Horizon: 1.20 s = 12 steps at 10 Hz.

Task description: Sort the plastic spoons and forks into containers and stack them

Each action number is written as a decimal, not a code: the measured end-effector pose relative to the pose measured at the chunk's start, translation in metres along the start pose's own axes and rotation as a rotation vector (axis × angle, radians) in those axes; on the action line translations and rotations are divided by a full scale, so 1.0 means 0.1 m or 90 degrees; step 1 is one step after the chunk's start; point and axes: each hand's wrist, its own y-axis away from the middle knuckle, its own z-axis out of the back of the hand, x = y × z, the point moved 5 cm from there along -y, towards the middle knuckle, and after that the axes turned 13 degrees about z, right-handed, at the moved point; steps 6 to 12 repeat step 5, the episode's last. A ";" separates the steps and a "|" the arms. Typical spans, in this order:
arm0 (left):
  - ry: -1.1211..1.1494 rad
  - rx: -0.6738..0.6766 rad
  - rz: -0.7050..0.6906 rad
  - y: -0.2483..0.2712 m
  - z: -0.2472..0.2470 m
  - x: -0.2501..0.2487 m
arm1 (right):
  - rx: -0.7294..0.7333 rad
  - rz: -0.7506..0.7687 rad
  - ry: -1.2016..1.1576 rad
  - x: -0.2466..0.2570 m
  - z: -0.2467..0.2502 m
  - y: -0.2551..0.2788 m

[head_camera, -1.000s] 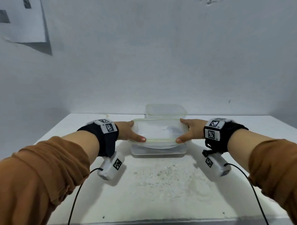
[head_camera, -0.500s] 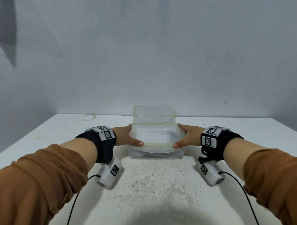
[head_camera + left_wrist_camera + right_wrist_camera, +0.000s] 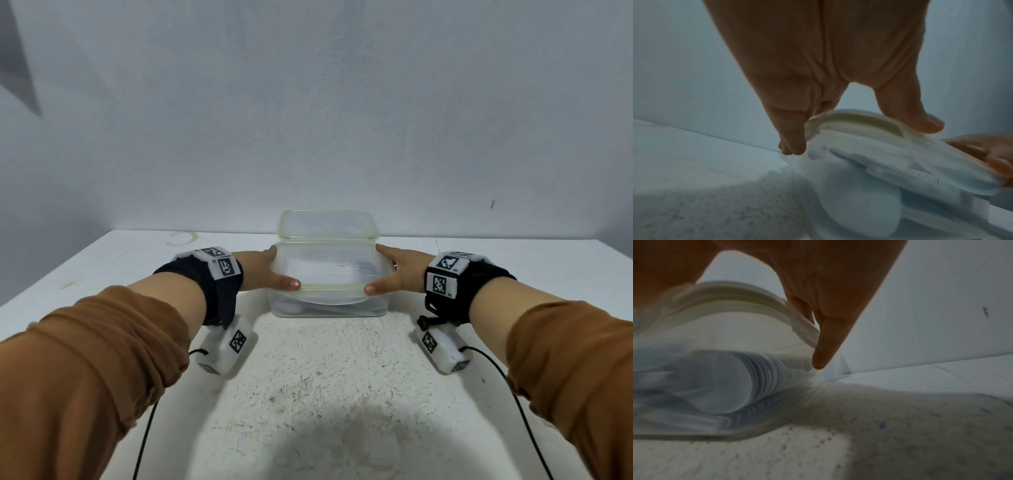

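A clear plastic container (image 3: 329, 265) with a yellowish rim sits on top of a second clear container (image 3: 329, 308) at the middle of the white table (image 3: 325, 377). White plastic cutlery (image 3: 356, 269) shows dimly through both. My left hand (image 3: 263, 274) grips the upper container's left end, thumb over the near rim. My right hand (image 3: 394, 274) grips its right end the same way. The left wrist view shows the rim (image 3: 859, 120) between thumb and fingers (image 3: 793, 142), with white cutlery (image 3: 859, 203) below. In the right wrist view, stacked white cutlery (image 3: 735, 382) lies behind the wall under the rim (image 3: 731, 295).
A third clear container (image 3: 329, 224) stands just behind the stack, against the grey wall (image 3: 308, 120). The tabletop in front is scuffed and speckled. Cables (image 3: 144, 438) run from both wrist cameras toward the near table edge.
Both hands lowered the upper container onto the lower one; the gap seen between them a second ago has closed. The head camera tilted down slightly.
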 end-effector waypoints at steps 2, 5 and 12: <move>-0.011 0.001 0.004 -0.02 0.01 0.00 | 0.001 0.003 -0.012 -0.04 -0.01 -0.03; 0.006 -0.047 -0.021 0.18 -0.04 -0.04 | -0.018 -0.015 0.060 0.16 -0.03 0.09; 0.006 -0.047 -0.021 0.18 -0.04 -0.04 | -0.018 -0.015 0.060 0.16 -0.03 0.09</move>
